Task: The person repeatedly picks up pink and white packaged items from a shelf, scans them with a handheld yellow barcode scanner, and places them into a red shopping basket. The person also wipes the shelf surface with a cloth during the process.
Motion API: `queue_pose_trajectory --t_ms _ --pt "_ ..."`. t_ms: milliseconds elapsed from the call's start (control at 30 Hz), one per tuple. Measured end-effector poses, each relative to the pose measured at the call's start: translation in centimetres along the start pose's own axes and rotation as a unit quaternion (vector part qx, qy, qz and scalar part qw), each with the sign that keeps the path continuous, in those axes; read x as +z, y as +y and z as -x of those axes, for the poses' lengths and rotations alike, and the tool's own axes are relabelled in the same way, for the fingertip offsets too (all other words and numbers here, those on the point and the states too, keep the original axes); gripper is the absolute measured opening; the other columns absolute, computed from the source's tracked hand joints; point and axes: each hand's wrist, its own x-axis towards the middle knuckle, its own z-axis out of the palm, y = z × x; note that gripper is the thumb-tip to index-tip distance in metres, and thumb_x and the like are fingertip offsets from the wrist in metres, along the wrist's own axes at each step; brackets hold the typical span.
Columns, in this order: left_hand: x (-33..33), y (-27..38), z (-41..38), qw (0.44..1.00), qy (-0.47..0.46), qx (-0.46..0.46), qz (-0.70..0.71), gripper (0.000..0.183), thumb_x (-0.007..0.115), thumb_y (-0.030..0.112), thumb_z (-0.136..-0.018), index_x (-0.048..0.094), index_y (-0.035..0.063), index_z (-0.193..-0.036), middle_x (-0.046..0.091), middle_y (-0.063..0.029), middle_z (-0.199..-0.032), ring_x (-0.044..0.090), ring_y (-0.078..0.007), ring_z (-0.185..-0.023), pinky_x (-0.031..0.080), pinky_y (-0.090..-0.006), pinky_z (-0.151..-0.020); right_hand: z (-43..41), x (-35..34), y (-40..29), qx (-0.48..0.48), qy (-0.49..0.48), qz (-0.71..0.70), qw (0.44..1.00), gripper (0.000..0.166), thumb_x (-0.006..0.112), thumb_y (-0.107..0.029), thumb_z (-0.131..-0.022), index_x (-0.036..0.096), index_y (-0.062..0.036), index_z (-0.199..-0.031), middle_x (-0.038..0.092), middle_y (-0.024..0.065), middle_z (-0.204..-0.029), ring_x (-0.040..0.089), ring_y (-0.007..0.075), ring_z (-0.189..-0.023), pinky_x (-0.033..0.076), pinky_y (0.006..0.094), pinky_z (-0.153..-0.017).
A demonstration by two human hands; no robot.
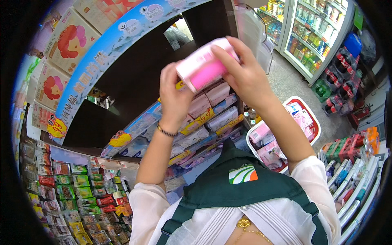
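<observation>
Both hands hold up one pink and white package, probably of sanitary pads (203, 69), slightly blurred, in front of a dark shelf opening. My left hand (176, 88) grips its left end. Around its right end are the fingers and thumb of my right hand (245, 67). Below the package, shelf rows carry pink and white packages (200, 105) behind blue and yellow price strips. To the right of the shelves, under my right forearm, a white-rimmed red basket (317, 128) holds several pink and white packages.
Bagged snacks (81, 180) hang at the lower left. Boxes with a red-haired figure (69, 41) stand at the upper left. A glass-door drinks fridge (312, 36), wrapped bottle packs (340, 79) and a wire rack (355, 190) are on the right.
</observation>
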Motion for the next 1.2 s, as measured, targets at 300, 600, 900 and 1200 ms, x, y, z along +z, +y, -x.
queue_pose_trajectory --t_ms 300,600,900,1200 --pt "1.8 -11.3 -8.4 0.984 -0.071 -0.16 -0.041 0.037 0.073 0.013 -0.061 0.059 -0.0001 -0.092 0.064 -0.0117 -0.084 0.061 -0.0194 -0.074 0.046 -0.0293 -0.066 -5.2 8.9 4.2 0.041 -0.063 0.162 0.984 0.049 0.05 -0.007 -0.073 0.041 -0.0164 -0.12 0.038 0.0215 -0.122 0.054 0.0335 -0.092 0.051 0.0362 -0.066" --pt "6.2 -16.4 -12.1 0.951 -0.091 -0.283 0.086 0.036 0.069 0.009 -0.067 0.054 0.0022 -0.099 0.06 -0.0064 -0.093 0.058 -0.0178 -0.078 0.047 -0.03 -0.064 1.8 6.0 4.3 0.084 -0.043 0.021 0.995 0.026 0.055 -0.006 -0.072 0.053 -0.003 -0.098 0.051 0.0139 -0.106 0.052 0.0291 -0.095 0.047 0.0345 -0.075" --pt "5.2 -20.0 -14.6 0.907 -0.103 -0.372 0.166 0.036 0.068 0.006 -0.069 0.053 0.0064 -0.102 0.058 -0.0046 -0.096 0.057 -0.0174 -0.082 0.049 -0.0311 -0.065 10.6 -1.4 5.4 0.286 0.008 -0.039 0.957 0.013 0.055 -0.004 -0.076 0.059 -0.0013 -0.088 0.06 0.0123 -0.086 0.059 0.0252 -0.079 0.047 0.0305 -0.069" --pt "5.9 -21.1 -14.8 0.913 -0.13 -0.348 0.169 0.041 0.065 0.005 -0.071 0.048 0.0054 -0.109 0.054 -0.0064 -0.099 0.055 -0.0211 -0.085 0.049 -0.0327 -0.07 23.1 -7.9 10.2 0.513 0.031 0.061 0.855 0.018 0.055 -0.016 -0.079 0.063 -0.0024 -0.087 0.062 0.0137 -0.076 0.061 0.0213 -0.07 0.046 0.0292 -0.064"
